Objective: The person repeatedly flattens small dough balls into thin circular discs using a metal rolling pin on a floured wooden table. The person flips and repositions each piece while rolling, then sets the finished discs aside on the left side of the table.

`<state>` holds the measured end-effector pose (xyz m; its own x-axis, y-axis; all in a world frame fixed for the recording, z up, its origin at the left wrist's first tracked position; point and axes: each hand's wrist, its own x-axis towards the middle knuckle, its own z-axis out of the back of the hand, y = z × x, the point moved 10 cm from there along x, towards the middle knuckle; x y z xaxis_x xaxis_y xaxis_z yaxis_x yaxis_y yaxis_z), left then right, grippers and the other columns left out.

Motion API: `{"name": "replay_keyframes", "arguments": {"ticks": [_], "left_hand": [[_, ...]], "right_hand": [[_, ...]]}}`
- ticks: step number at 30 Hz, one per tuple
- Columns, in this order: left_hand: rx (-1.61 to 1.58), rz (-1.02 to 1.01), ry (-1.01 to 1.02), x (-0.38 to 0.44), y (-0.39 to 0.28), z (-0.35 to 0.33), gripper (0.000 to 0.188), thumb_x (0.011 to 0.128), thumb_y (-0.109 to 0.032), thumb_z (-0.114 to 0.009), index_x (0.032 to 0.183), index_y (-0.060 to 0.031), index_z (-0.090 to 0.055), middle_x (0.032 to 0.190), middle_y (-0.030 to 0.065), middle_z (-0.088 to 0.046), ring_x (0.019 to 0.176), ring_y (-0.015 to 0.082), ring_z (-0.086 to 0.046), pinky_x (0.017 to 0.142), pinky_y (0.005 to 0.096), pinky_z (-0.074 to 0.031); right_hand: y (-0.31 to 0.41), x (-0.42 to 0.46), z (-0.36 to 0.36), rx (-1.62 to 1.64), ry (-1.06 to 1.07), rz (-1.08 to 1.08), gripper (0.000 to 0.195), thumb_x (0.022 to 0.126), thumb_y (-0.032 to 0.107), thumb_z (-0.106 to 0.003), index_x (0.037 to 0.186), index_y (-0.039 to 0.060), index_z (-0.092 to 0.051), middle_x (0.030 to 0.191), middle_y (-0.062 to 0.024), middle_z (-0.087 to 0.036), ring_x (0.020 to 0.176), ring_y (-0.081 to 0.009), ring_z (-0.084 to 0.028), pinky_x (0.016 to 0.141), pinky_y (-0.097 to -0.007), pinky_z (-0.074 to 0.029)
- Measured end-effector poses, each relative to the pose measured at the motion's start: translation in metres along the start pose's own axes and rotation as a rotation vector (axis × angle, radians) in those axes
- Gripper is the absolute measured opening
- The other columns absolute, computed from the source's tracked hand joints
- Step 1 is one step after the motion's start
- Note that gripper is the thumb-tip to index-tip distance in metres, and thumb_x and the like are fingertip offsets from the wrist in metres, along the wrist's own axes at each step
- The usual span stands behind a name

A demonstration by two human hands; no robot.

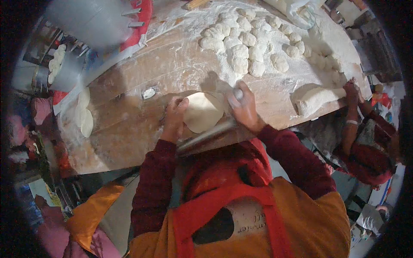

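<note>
A flat round of dough (204, 112) lies before me on a floured wooden table (135, 71). My left hand (176, 113) touches its left edge, thumb and fingers close together. To the right of the round, my right hand (242, 103) is closed around one end of a rolling pin (238, 94); motion blurs the pin. A pale blurred streak crosses the table between the round and my body, and I cannot tell what it is. Left of my left hand lies a small white scrap (149, 93), perhaps dough.
Floured dough balls (240, 51) crowd the far side. Flattened dough rounds (85, 122) rest near the left edge. At the right, a co-worker's hands (351, 90) hold a long dough roll (319, 100). A plastic bag (300, 14) lies at the far right, and another person (55, 225) is at lower left.
</note>
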<state>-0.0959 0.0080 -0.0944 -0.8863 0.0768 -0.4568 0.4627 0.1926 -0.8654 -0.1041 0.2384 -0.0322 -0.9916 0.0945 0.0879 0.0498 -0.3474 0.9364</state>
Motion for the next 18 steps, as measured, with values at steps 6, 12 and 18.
{"name": "replay_keyframes", "arguments": {"ticks": [6, 12, 18], "left_hand": [[0.174, -0.085, 0.019, 0.004, -0.020, -0.006, 0.043, 0.087, -0.019, -0.064, 0.121, 0.0020, -0.049, 0.097, 0.0051, -0.062, 0.089, 0.0146, -0.058, 0.080, 0.0288, -0.048], [0.374, -0.254, -0.011, 0.016, -0.027, 0.013, 0.038, 0.082, -0.021, -0.070, 0.110, 0.0019, -0.060, 0.099, 0.0068, -0.064, 0.091, 0.0158, -0.059, 0.080, 0.0289, -0.048], [0.750, -0.561, -0.359, -0.031, -0.104, 0.156, 0.046, 0.093, -0.028, -0.050, 0.130, -0.0005, -0.046, 0.123, 0.0128, -0.053, 0.114, 0.0239, -0.052, 0.098, 0.0391, -0.043]], "right_hand": [[0.047, 0.094, -0.077, -0.214, 0.060, 0.279, 0.031, 0.078, 0.017, -0.065, 0.098, -0.0029, -0.052, 0.075, -0.0239, -0.059, 0.074, -0.0418, -0.060, 0.062, -0.0448, -0.048], [0.026, 0.043, -0.024, -0.096, -0.025, 0.269, 0.026, 0.082, 0.017, -0.064, 0.097, -0.0011, -0.052, 0.082, -0.0215, -0.057, 0.075, -0.0361, -0.058, 0.067, -0.0408, -0.047], [-0.028, -0.048, 0.022, 0.530, -0.023, -0.205, 0.015, 0.085, 0.009, -0.062, 0.085, 0.0040, -0.047, 0.067, -0.0020, -0.048, 0.063, -0.0074, -0.045, 0.054, -0.0247, -0.040]]}}
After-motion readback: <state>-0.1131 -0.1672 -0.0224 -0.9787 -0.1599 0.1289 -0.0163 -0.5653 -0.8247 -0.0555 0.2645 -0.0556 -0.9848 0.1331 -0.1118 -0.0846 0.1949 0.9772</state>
